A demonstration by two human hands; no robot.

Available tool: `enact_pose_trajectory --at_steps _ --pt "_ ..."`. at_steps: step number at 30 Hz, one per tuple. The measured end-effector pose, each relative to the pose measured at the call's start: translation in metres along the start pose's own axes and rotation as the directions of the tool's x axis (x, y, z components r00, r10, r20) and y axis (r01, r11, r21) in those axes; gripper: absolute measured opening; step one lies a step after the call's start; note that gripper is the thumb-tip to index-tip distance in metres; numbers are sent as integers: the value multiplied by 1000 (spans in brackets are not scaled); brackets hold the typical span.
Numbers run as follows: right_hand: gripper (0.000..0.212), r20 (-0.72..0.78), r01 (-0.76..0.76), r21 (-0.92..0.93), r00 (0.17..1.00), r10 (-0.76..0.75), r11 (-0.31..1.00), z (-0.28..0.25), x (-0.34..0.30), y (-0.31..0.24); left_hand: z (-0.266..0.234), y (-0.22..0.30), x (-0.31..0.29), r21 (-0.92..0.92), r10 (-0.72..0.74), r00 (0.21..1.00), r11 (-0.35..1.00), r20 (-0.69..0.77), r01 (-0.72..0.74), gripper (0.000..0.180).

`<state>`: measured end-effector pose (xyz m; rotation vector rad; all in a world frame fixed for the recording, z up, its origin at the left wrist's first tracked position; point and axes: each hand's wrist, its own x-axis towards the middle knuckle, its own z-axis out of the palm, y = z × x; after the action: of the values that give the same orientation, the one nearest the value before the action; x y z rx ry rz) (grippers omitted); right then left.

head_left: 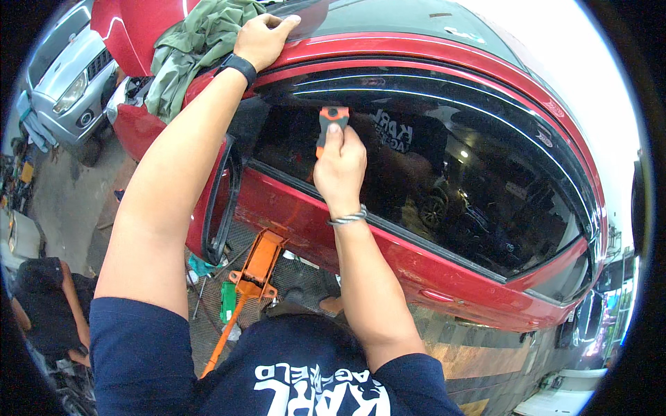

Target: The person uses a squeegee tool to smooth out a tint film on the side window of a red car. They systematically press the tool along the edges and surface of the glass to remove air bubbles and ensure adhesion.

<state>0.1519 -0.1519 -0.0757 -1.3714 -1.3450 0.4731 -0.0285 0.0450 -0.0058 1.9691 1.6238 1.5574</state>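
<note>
1. The right hand (340, 168) was closed around an orange-and-black scraper (334, 114) at 12 o'clock, over the dark side window (423, 177).
2. The left hand (262, 40), half open at 11 o'clock, rested by the windshield (378, 19); whether it gripped anything could not be told.
3. An orange floor jack (259, 255) stood at 8 o'clock.

The person's left hand (261, 43) rests at the windshield (374, 19) edge of a red car (485, 298); the right hand (341, 161) grips an orange-and-grey scraper (333, 113) at the dark side window (479, 173). A green cloth (186, 61) lies bunched to the left hand's left. 1 orange floor jack (261, 258) stands near the side mirror (216, 208). At far left are 1 silver vehicle (64, 78) and, lower, 1 other person (50, 315) in dark clothing.
</note>
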Motion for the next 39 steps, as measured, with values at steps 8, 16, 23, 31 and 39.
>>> enact_pose_trajectory --at_steps 8,16,23,31,39 --pt "31 41 -47 -106 998 52 993 -7 -81 65 3 2 -1 -9 -17 1000 1000 -10 17 65" --pt "36 35 -12 -38 999 14 999 20 -35 29 3 -3 1 -2 -9 1000 1000 4 9 65" --pt "34 29 -58 -23 998 58 998 32 -37 17 4 -1 -1 26 -4 1000 1000 -3 4 62" --pt "27 113 -74 -105 990 86 992 36 -92 66 3 2 -1 -10 -23 1000 1000 -19 22 65" --pt "28 23 -45 39 999 44 998 72 -45 16 1 0 0 32 -25 1000 999 -15 26 63"
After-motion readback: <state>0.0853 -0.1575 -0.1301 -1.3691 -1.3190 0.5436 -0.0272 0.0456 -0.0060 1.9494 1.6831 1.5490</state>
